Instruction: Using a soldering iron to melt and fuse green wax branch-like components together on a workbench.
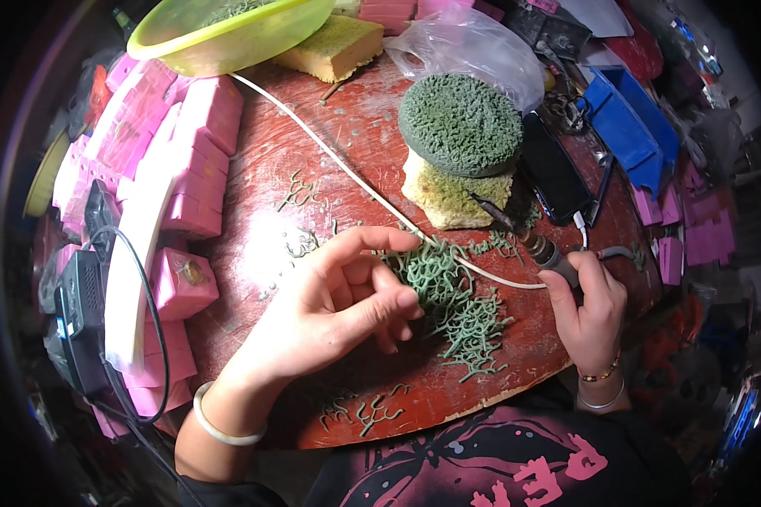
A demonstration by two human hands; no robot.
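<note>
My left hand (347, 296) is loosely curled, with a gap between the index finger and thumb. It hovers at the left edge of a pile of thin, branching green wax-like twigs (461, 313), and I see nothing held in it. On the right, my right hand (588, 300) is closed around the dark handle of a soldering iron (543, 251). The iron's dark pointed tip slants up and left over a stained yellow sponge (457, 198). On that sponge rests a round, rough-textured green block (461, 125).
A white cable (330, 152) crosses the red table (271, 110). Pink blocks (196, 194) are stacked along the left. A yellow-green basin (228, 38) and another sponge (334, 46) stand at the back. A black phone (556, 169) and blue tray (626, 127) lie right.
</note>
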